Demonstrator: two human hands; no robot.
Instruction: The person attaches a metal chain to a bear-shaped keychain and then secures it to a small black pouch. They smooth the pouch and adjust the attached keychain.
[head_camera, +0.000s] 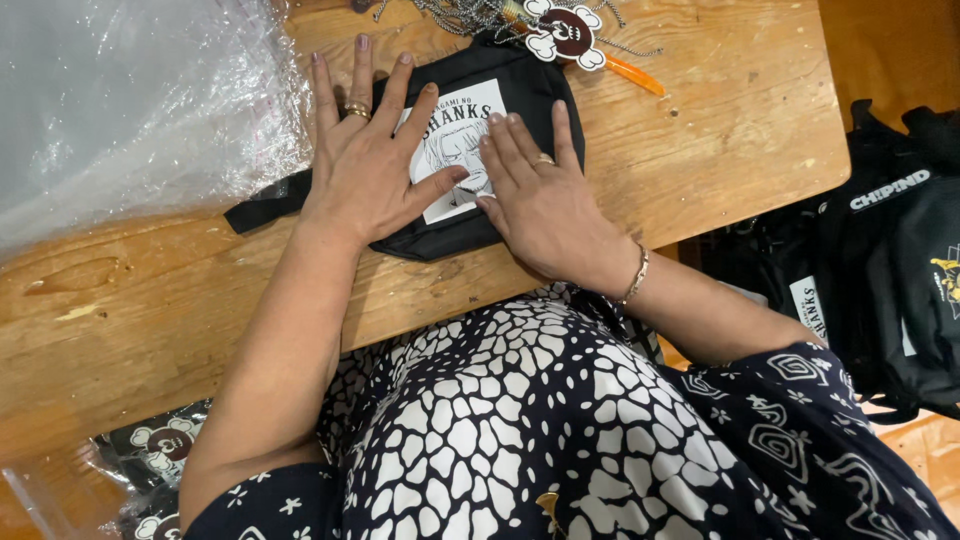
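**Pouch at the table's centre**

The pouch (470, 150) lies on the table (720, 140) under both flat hands. Plastic sheeting (130, 100) sits at nine o'clock, chains with a tag (565, 30) at twelve, stacked bags (900, 280) at four.

Packing workshop: wooden bench (700, 150), plastic sleeves (130, 100), stacked black bags (890, 290)

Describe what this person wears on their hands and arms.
Left hand: gold rings stacked on one finger. Right hand: one gold ring, plus a thin gold bracelet at the wrist. Forearms bare; short dark sleeves with white floral and swirl print. Nails look plain.
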